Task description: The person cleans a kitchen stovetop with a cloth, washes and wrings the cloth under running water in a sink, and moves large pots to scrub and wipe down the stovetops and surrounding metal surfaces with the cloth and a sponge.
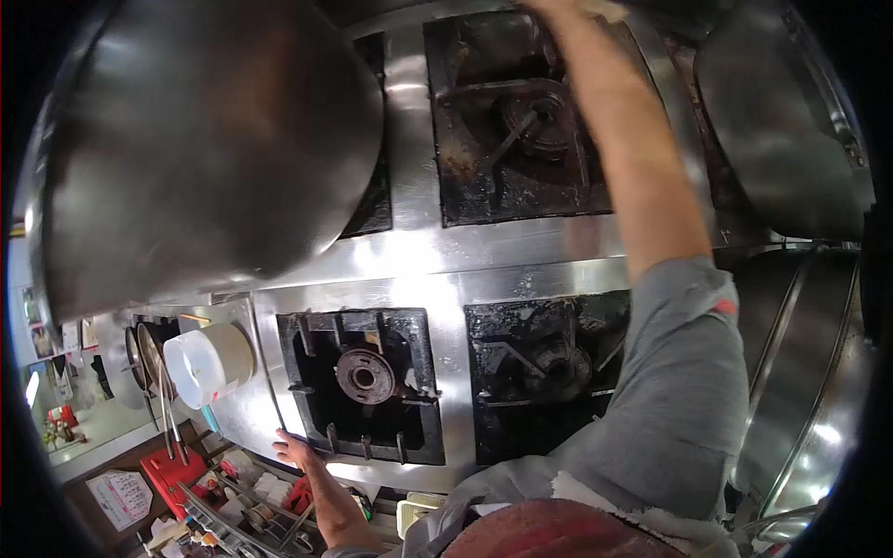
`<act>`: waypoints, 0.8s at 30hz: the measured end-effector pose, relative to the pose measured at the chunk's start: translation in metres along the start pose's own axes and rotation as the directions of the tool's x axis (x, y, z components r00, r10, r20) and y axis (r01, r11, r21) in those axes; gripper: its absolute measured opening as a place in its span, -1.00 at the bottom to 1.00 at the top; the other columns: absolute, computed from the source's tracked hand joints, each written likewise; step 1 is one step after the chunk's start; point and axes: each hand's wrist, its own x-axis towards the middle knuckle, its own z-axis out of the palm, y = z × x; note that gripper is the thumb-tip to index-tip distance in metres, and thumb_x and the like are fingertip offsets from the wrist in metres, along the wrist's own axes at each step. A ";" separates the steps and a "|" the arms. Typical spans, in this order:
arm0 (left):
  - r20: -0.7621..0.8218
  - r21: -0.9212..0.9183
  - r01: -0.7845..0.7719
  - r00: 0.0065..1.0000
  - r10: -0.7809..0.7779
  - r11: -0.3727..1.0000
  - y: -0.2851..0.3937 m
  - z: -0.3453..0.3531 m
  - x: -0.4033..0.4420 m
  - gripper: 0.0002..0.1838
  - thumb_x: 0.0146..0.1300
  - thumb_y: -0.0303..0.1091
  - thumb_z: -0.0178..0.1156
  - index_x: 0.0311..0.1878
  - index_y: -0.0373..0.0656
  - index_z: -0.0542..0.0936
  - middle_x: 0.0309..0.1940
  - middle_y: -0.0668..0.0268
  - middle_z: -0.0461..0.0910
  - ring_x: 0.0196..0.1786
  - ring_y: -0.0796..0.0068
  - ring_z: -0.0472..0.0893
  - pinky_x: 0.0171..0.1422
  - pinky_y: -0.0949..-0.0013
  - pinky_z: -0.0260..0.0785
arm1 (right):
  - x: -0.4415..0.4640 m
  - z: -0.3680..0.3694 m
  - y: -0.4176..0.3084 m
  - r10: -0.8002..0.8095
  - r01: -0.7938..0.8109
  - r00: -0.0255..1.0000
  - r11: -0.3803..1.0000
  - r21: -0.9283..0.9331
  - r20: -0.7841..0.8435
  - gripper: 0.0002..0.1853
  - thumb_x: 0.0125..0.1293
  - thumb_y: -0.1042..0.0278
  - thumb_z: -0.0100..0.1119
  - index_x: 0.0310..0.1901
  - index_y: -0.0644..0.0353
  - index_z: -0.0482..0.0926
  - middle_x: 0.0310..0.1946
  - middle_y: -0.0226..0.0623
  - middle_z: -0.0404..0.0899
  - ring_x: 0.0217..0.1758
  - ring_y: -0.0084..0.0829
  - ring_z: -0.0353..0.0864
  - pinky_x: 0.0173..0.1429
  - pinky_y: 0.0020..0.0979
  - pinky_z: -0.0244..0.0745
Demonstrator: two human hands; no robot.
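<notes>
My left hand rests on the front edge of the steel stove top, fingers stretched out and nothing held. Beside it is the front-left burner, set in a black square grate. My right arm reaches across the stove to the far side, over the rear burner. Only part of my right hand shows at the top edge, so its fingers are hidden. A small pale thing lies close to that hand; I cannot make out what it is or whether I hold it.
A large steel pot stands at the rear left, and another large steel vessel at the right. A white tub sits left of the front burners. The front-right burner is near my body. Below left is a red box.
</notes>
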 end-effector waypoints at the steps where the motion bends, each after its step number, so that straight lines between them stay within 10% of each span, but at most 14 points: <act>1: -0.001 -0.021 0.013 1.000 -0.013 1.000 0.004 -0.002 -0.005 -0.05 0.16 0.47 -0.31 0.45 -0.02 -0.07 0.46 0.05 -0.27 0.47 0.04 -0.09 0.39 -0.15 -0.12 | 0.032 0.061 -0.031 -0.036 0.071 0.974 0.986 0.149 -0.222 -0.76 0.06 0.26 0.14 -0.29 0.18 0.68 -0.24 -0.03 0.63 -0.18 -0.06 0.63 -0.08 -0.17 0.53; 2: 0.010 0.006 0.000 1.000 0.000 1.000 0.010 -0.008 -0.014 -0.05 0.16 0.47 -0.31 0.45 -0.02 -0.07 0.46 0.04 -0.27 0.47 0.03 -0.09 0.40 -0.14 -0.12 | 0.029 0.065 -0.078 -0.350 0.305 0.931 0.904 -0.299 -0.106 -0.79 0.09 0.37 0.10 -0.30 0.22 0.67 -0.25 -0.01 0.63 -0.17 -0.06 0.63 -0.11 -0.14 0.52; 3: 0.026 0.035 -0.010 1.000 0.010 0.999 0.015 -0.013 -0.022 -0.06 0.17 0.47 -0.32 0.45 -0.02 -0.07 0.46 0.04 -0.27 0.47 0.02 -0.09 0.40 -0.13 -0.11 | 0.017 0.060 -0.107 -0.341 0.367 0.929 0.900 0.233 -0.144 -0.78 0.13 0.34 0.08 -0.32 0.27 0.66 -0.31 -0.06 0.64 -0.21 -0.02 0.62 -0.21 -0.15 0.52; 9: 0.004 0.069 -0.014 1.000 0.014 0.998 0.019 -0.017 -0.026 -0.04 0.16 0.47 -0.33 0.45 -0.04 -0.08 0.45 -0.01 -0.23 0.40 -0.08 0.09 0.36 -0.11 0.03 | -0.049 0.030 -0.156 -0.547 0.625 0.769 0.751 0.213 -0.331 -0.69 0.12 0.31 0.13 -0.07 0.15 0.57 -0.30 -0.17 0.60 -0.31 -0.22 0.60 -0.25 -0.24 0.50; 11: 0.015 0.091 0.006 1.000 -0.007 0.996 0.018 -0.018 -0.023 -0.04 0.15 0.49 -0.36 0.45 -0.02 -0.08 0.45 0.01 -0.24 0.35 -0.12 0.18 0.31 -0.13 0.10 | -0.090 -0.005 -0.150 -0.670 0.675 0.735 0.738 0.012 -0.107 -0.65 0.09 0.14 0.15 -0.11 0.08 0.62 -0.13 -0.12 0.56 -0.10 -0.12 0.57 0.00 -0.18 0.47; 13: 0.013 0.083 -0.011 1.000 0.010 0.997 0.014 -0.018 -0.023 -0.04 0.13 0.51 -0.39 0.45 0.04 -0.08 0.46 0.06 -0.24 0.29 -0.17 0.28 0.26 -0.15 0.16 | -0.139 -0.008 -0.145 -0.644 0.730 0.662 0.671 0.133 -0.383 -0.65 0.11 0.08 0.10 -0.17 0.10 0.65 -0.07 -0.10 0.53 0.01 -0.17 0.52 0.15 -0.23 0.37; 15: 0.016 0.106 0.019 1.000 -0.021 0.994 0.016 -0.020 -0.025 -0.07 0.12 0.52 -0.41 0.45 0.14 -0.09 0.47 0.17 -0.22 0.21 -0.19 0.36 0.21 -0.21 0.16 | -0.196 -0.037 -0.151 -0.662 0.624 0.724 0.748 0.227 0.193 -0.66 0.12 0.10 0.07 -0.18 0.09 0.65 -0.10 -0.14 0.51 -0.03 -0.22 0.52 0.17 -0.18 0.32; 17: -0.009 0.080 0.032 0.999 -0.031 0.996 0.014 -0.018 -0.024 -0.09 0.14 0.50 -0.40 0.45 0.15 -0.08 0.47 0.19 -0.22 0.18 -0.19 0.38 0.20 -0.24 0.15 | -0.250 -0.045 -0.154 -0.614 0.461 0.782 0.688 0.561 0.110 -0.63 0.10 0.08 0.04 -0.43 0.30 0.60 -0.28 -0.05 0.55 0.05 -0.11 0.44 0.15 -0.07 0.25; 23: -0.131 -0.116 -0.086 0.989 0.071 0.989 -0.003 -0.013 -0.021 -0.13 0.19 0.41 -0.28 0.43 0.03 0.02 0.42 0.13 -0.03 0.18 -0.09 0.40 0.18 -0.25 0.12 | -0.347 -0.071 -0.122 -0.551 0.775 0.627 0.511 0.372 -0.551 -0.67 0.00 0.22 0.16 -0.27 0.31 0.51 -0.20 -0.05 0.43 -0.08 -0.01 0.40 0.08 0.02 0.26; 24: -0.146 -0.141 -0.114 0.985 0.093 0.983 0.000 -0.022 -0.033 -0.15 0.19 0.38 -0.21 0.40 -0.03 0.09 0.36 0.11 0.06 0.18 -0.04 0.38 0.18 -0.22 0.11 | -0.352 -0.063 -0.097 -0.568 0.672 0.741 0.646 0.364 -0.359 -0.66 -0.02 0.26 0.20 -0.22 0.29 0.49 -0.22 -0.05 0.43 -0.06 -0.01 0.40 0.12 -0.03 0.27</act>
